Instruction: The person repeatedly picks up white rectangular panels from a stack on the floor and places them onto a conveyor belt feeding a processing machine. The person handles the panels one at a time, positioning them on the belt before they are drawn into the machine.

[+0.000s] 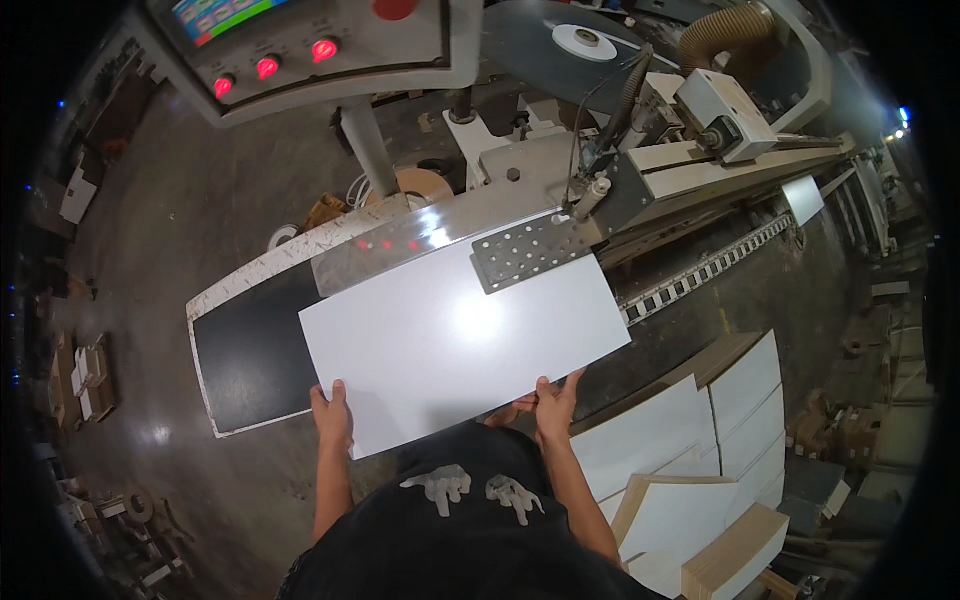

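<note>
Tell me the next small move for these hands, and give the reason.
Probably ease the white panel slightly rightward, keeping it level: the left hand holds its left edge by the near corner, the right hand holds its near edge, and its far right part lies beneath the perforated metal plate.

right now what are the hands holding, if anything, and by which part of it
A white panel: the left hand grips its left edge by the near corner, the right hand its near long edge, toward the right.
</note>
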`<state>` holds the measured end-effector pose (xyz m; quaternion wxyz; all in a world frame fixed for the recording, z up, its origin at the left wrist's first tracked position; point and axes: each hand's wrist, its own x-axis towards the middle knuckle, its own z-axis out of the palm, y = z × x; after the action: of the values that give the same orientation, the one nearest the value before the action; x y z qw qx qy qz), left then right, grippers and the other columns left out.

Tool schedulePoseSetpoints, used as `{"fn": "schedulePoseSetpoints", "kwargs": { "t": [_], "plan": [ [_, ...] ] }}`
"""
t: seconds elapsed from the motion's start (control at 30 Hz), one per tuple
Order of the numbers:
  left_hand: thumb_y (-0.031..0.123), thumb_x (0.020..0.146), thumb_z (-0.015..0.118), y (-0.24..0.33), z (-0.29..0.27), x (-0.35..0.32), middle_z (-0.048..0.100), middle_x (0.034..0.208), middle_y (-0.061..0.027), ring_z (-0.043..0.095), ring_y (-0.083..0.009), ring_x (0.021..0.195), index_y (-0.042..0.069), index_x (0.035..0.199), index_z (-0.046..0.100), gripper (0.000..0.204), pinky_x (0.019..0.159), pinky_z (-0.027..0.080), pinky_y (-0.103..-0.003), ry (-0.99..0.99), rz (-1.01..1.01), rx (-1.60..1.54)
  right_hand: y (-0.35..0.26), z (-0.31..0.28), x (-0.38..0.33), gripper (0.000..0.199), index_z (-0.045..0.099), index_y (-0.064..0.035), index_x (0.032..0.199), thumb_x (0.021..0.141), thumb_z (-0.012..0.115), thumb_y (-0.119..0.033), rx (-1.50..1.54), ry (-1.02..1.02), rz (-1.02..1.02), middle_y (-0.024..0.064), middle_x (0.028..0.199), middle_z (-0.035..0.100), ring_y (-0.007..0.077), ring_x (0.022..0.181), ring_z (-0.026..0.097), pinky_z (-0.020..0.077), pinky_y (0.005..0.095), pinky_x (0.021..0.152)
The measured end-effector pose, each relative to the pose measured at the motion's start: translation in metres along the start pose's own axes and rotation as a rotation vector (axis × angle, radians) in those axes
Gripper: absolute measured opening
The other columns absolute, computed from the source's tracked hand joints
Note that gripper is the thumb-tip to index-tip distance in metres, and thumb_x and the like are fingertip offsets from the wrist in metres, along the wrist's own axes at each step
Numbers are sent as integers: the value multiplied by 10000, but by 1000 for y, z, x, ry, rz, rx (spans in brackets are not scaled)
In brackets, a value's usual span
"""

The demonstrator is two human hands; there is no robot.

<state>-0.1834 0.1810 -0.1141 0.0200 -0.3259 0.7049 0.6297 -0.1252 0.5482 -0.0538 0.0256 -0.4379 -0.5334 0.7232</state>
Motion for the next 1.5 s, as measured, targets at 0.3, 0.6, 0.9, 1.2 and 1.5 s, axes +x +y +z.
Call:
{"fn": "schedulePoseSetpoints", "kwargs": {
  "t": [0.3, 0.6, 0.9, 1.2, 1.5],
  "plan": [
    [211, 970, 641, -1, 79, -16, 599, 1228, -174, 551, -233, 1112, -51, 1293, 480, 446, 978, 442, -360, 25, 121, 111, -39, -49, 48, 859, -173, -204, 1574, 1016, 448, -4, 41, -13, -65, 184, 951, 635, 218, 645, 651, 603, 359, 574],
    [160, 976, 621, 26, 164, -39, 570, 1249, -163, 535, -247, 1121, -8, 1305, 425, 418, 1006, 409, -374, -85, 48, 0, -36, -120, 81, 689, 208, -75, 1554, 1021, 586, -296, 136, 180, -111, 113, 793, 642, 195, 614, 645, 554, 318, 535],
    [256, 1073, 457, 17, 240, -39, 583, 1288, -192, 621, -293, 1072, -52, 1349, 450, 413, 949, 510, -411, -583, -110, 19, 143, -193, -66, 546, 431, -26, 1403, 985, 630, -315, -67, 413, 72, 126, 925, 659, 160, 670, 644, 541, 328, 589],
    [339, 1042, 510, 16, 284, -40, 587, 1256, -172, 596, -275, 1127, -52, 1335, 464, 492, 971, 486, -387, -871, 100, 268, 371, -288, -194, 612, 534, -80, 1350, 953, 593, -541, 779, 703, 289, 195, 1205, 665, 332, 948, 694, 588, 428, 764],
    [153, 999, 577, -40, 194, -166, 560, 1226, -161, 549, -249, 1121, -25, 1323, 446, 392, 975, 439, -367, -821, 859, 434, 444, -483, -156, 855, 454, 48, 1358, 875, 650, -629, 1076, 1109, 370, 284, 1231, 558, 458, 895, 643, 590, 577, 694]
  ]
}}
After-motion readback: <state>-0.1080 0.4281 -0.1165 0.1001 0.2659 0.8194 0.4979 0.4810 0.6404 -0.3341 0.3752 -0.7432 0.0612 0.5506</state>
